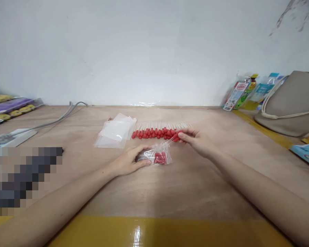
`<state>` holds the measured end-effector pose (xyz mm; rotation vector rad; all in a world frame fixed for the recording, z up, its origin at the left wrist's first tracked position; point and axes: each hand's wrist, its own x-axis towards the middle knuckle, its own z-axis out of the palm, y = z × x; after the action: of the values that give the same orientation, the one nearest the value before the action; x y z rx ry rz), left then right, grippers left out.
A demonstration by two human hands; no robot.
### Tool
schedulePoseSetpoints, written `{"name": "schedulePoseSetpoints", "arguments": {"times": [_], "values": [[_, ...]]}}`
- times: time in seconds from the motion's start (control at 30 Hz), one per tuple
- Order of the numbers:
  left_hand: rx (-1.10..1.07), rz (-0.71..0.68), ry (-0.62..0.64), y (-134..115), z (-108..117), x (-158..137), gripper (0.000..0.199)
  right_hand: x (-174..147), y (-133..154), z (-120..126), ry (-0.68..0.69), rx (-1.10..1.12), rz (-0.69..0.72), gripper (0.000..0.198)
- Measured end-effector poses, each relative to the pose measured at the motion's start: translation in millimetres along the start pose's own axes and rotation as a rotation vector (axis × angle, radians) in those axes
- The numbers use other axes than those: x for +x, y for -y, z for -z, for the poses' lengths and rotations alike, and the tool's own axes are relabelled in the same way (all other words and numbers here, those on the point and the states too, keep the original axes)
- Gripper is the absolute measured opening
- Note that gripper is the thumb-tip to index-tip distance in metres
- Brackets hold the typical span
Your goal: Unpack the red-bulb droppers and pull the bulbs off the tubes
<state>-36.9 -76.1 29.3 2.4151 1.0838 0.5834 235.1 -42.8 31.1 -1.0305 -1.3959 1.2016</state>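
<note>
With the left hand (130,161) flat on the bag (157,156) and the right hand (195,140) pinching droppers (175,137), the 12 o'clock row (157,132) may scatter if brushed.

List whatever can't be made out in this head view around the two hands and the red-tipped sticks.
- Count of red tips inside the small clear bag: blurred, partly covered by the left hand.
- What the right hand pinches: fingers hide it.
- Labels on the bottles: too small.
- Patch at left: pixelated.
- Bag: cut by right edge.
</note>
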Motion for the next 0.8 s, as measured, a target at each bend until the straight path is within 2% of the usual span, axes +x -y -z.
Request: {"name": "schedulePoseSetpoints", "arguments": {"times": [0.1, 0.2, 0.33, 0.5, 0.57, 0.67, 0.73, 0.8], "values": [[0.008, 0.007, 0.000, -1, 0, 0, 0.047, 11, 18, 22, -0.144, 0.069, 0.126, 0.027], [0.002, -0.003, -0.001, 0, 0, 0, 0.047, 21, 30, 29, -0.247, 0.061, 0.283, 0.025], [0.008, 0.000, 0.008, 2, -1, -1, 0.047, 35, 23, 5, -0.240, -0.074, 0.374, 0.023], [0.000, -0.020, 0.013, 2, -1, 0, 0.045, 56, -1, -42, -0.114, -0.538, 0.702, 0.018], [-0.003, -0.018, 0.019, 2, -1, 0, 0.045, 63, -6, -56, -0.079, -0.666, 0.721, 0.021], [-0.001, -0.002, 0.027, 1, 0, -1, 0.045, 68, -7, -67, 0.011, -0.880, 0.662, 0.022], [-0.003, -0.002, 0.025, 1, -1, -1, 0.045, 66, -3, -68, 0.051, -1.019, 0.608, 0.021], [-0.007, -0.005, 0.019, 1, -1, -1, 0.045, 60, 4, -65, 0.024, -1.093, 0.565, 0.024]]}}
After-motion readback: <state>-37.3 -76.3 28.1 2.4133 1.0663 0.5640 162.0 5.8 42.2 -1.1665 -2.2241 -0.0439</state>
